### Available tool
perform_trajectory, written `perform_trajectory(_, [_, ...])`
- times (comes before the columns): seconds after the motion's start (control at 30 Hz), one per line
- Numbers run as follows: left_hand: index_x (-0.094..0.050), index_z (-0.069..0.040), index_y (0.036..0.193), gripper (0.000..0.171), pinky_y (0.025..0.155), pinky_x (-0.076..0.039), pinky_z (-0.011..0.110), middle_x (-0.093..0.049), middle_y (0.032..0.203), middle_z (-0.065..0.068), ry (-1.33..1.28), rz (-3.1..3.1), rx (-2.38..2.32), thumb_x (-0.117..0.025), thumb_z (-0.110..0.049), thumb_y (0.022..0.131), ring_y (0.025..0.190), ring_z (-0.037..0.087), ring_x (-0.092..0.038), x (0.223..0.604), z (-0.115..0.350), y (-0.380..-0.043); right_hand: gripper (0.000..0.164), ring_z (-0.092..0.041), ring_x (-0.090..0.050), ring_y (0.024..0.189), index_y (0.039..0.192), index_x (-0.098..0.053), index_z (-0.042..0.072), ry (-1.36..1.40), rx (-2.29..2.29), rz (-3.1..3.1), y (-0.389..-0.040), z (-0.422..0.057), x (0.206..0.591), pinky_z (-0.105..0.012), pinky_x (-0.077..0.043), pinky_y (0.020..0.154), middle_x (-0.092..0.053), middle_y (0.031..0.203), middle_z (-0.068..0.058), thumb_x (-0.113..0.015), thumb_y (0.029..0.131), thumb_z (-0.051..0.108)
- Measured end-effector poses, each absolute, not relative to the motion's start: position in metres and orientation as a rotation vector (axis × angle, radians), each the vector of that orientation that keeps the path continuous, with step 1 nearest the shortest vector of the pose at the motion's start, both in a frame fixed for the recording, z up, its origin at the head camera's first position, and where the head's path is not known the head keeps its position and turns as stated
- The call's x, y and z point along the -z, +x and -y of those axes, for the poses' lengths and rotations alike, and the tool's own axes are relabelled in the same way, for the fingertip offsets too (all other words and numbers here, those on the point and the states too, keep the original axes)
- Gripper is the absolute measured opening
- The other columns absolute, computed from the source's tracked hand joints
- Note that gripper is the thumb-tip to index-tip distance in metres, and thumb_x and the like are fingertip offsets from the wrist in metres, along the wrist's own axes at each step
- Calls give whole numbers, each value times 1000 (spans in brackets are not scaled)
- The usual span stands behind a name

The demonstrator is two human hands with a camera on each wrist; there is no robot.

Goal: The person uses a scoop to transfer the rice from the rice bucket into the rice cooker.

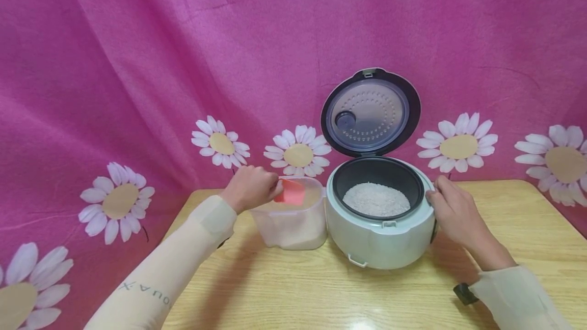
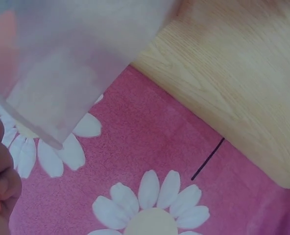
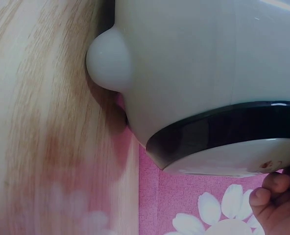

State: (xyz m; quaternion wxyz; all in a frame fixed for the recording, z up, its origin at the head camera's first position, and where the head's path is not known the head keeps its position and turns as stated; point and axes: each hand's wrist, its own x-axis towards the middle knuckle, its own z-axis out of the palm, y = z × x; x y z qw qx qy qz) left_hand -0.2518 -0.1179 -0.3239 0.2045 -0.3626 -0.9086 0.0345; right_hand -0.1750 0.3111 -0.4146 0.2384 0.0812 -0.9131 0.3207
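A red scoop [image 1: 293, 192] is gripped by my left hand [image 1: 251, 187], its fingers curled round the handle. The scoop is at the mouth of a translucent plastic container [image 1: 293, 225] holding pale grains, probably rice. Beside the container stands a pale green rice cooker [image 1: 380, 246] with its lid [image 1: 373, 111] raised. White rice [image 1: 376, 199] lies in the dark inner pot [image 1: 341, 182]. On the cooker's right side my right hand [image 1: 458, 213] holds the upper edge with bent fingers. In the right wrist view, curled fingertips [image 3: 277, 183] are beside the cooker's dark band [image 3: 223, 127].
Container and cooker stand side by side on a light wooden table [image 1: 293, 294]. A pink cloth [image 1: 257, 65] printed with white daisies hangs close behind them and along the left. The raised lid stands up in front of this cloth.
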Motion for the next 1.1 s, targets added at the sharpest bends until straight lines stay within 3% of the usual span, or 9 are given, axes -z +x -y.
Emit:
perform_trajectory(0.43, [-44,-19,59,40,50,-28,25,-33,54,-7,-1136,2778,-360,-63,-18,93,51,11,-34,315,110,-258,16,-15,-42,74,94,-50,8,212,-894,2518,-175,-312,416,-26,-36,59,-47,79,-5,-44,104,19])
perform_trajectory(0.73, [-69,-14,75,21,57,-38,25,-49,59,-5,-1168,2857,-630,-69,-21,94,55,12,-45,318,101,-263,16,-15,-41,75,94,-49,9,217,-894,2510,-176,-312,416,-26,-36,60,-45,80,-5,-44,105,20])
perform_trajectory(1.1, [-75,-14,85,13,66,-57,29,-64,67,-1,-1228,2876,-834,-70,-18,95,58,14,-50,331,89,-269,15,-15,-42,75,95,-50,9,213,-907,2511,-174,-311,414,-27,-37,61,-47,81,-6,-45,104,19])
